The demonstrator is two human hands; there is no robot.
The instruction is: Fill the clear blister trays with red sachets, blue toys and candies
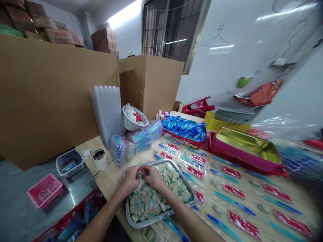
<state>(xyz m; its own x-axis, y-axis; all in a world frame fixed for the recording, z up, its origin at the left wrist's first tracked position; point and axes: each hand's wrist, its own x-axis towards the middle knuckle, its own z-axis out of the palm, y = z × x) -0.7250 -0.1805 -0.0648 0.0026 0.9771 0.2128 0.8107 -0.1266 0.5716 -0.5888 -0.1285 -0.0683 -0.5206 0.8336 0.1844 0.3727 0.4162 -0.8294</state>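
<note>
A shallow metal tray [161, 223] at the front of the table holds many small green-and-tan striped blocks [148, 201], with some whitish film or powder among them. My left hand [131, 178] is over the tray's back left part, its fingers bent inward and closed. Right beside it, my right hand [152, 176] has curled fingers, the tips meeting those of the left. Something small and pale seems to be between the fingertips, too blurred to name.
Clear blister packs with blue pens [222, 232] and red-and-white cards [243, 224] cover the table's right. Behind stand a red tray of blue pens [185, 127], stacked plastic packs [121, 150], a white cup [100, 160] and a gold-lined magenta tray [247, 148]. Baskets are on the floor at left.
</note>
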